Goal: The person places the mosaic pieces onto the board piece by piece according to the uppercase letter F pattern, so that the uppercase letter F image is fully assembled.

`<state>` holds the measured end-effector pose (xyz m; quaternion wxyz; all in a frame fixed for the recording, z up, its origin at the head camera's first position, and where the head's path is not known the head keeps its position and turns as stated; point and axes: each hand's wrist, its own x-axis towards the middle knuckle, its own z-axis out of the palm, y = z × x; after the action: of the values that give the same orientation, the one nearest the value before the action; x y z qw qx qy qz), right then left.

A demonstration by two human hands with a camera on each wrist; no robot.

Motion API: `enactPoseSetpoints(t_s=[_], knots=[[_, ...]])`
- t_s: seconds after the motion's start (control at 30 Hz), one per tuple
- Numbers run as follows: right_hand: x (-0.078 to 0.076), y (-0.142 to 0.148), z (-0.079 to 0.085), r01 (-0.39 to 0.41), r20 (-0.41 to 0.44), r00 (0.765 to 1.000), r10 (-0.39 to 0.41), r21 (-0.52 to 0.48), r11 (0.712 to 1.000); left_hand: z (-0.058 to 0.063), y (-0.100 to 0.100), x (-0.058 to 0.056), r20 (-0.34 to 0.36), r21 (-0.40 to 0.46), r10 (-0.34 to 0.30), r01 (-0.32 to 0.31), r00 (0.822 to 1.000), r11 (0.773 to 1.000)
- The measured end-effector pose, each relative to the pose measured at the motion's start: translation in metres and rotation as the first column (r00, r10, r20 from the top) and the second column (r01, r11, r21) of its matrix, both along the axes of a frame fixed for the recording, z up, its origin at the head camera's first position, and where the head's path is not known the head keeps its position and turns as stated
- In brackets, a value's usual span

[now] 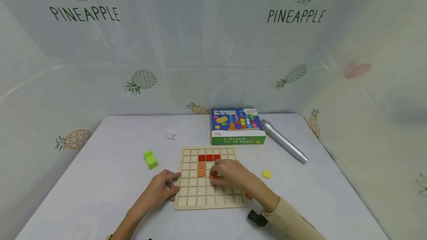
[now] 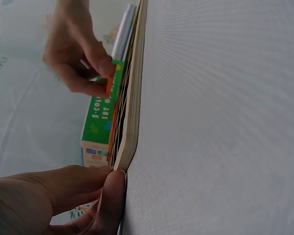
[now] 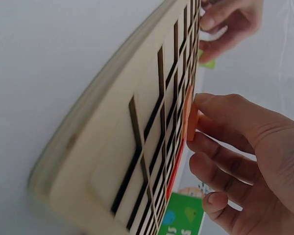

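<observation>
A wooden grid board [image 1: 191,191] lies flat on the white table. Three red tiles [image 1: 209,157] form a row in its upper part, with two orange tiles [image 1: 201,169] running down from the row's left end. Over the middle of the board, my right hand [image 1: 230,173] pinches another orange tile [image 3: 192,122] between thumb and index finger. That tile stands tilted on edge, close over the grid in the right wrist view. My left hand [image 1: 159,187] rests at the board's left side, its thumb and index finger touching the edge, spread a little apart.
Light green blocks [image 1: 151,159] sit left of the board. A yellow tile [image 1: 266,174] and orange pieces [image 1: 249,196], partly hidden by the right arm, lie to its right. Behind stand a colourful bead-set box [image 1: 237,125], a silver microphone-shaped rod [image 1: 285,142] and a small white packet [image 1: 171,134].
</observation>
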<state>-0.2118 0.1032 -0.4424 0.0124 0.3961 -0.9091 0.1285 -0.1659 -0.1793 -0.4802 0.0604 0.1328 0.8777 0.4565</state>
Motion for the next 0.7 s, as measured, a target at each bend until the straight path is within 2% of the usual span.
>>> enactPoseSetpoints(t_s=[0.37,0.7], knots=[[0.001,-0.029,-0.001,-0.018,-0.024,1.0,0.019,0.059,0.998,0.0,-0.001,0.0,-0.009,0.005,-0.009,0.009,1.0,1.0],[0.001,-0.04,-0.005,-0.01,-0.045,0.999,0.013,0.067,0.998,0.0,-0.001,0.0,-0.017,0.006,-0.02,0.02,1.0,1.0]])
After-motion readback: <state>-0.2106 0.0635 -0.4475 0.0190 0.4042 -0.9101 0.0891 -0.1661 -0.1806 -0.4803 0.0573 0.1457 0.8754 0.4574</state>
